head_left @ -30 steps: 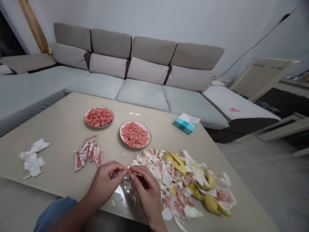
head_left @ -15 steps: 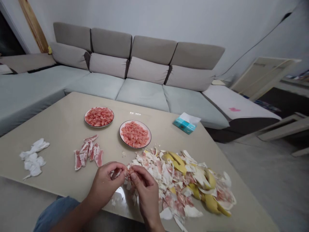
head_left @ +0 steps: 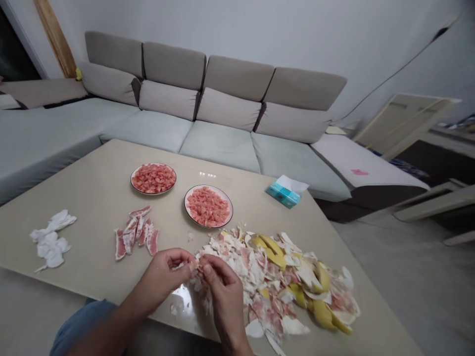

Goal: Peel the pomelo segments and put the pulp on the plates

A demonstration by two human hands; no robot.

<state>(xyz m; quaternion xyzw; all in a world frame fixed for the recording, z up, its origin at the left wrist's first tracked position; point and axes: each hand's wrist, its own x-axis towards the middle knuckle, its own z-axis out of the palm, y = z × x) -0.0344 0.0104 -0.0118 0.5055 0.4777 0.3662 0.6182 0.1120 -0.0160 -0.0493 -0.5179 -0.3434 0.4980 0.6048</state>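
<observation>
Low over the table's front edge, my left hand [head_left: 166, 277] and my right hand [head_left: 225, 294] meet fingertip to fingertip. Both are closed in a pinch on a small piece of pink pomelo flesh [head_left: 198, 264], mostly hidden by the fingers. Just right of them spreads a heap of pomelo peel and membrane [head_left: 256, 269], with curved yellow rind [head_left: 272, 249] on top. Several pomelo segments [head_left: 138, 230] with whitish skin lie beyond my left hand. Pink pomelo pieces fill a near plate [head_left: 208, 227] and a far plate [head_left: 153, 193], both dark-rimmed.
Crumpled white tissues [head_left: 54, 244] lie on the table's left side. A blue tissue pack [head_left: 284, 193] sits near the far right edge. Behind the table [head_left: 94, 183] runs a long grey sofa [head_left: 218, 141]. A pale chair [head_left: 404, 121] stands at the right.
The camera view has shifted slightly. Both hands stay in nearly the same place, still pinching at the fingertips, with only small finger movement.
</observation>
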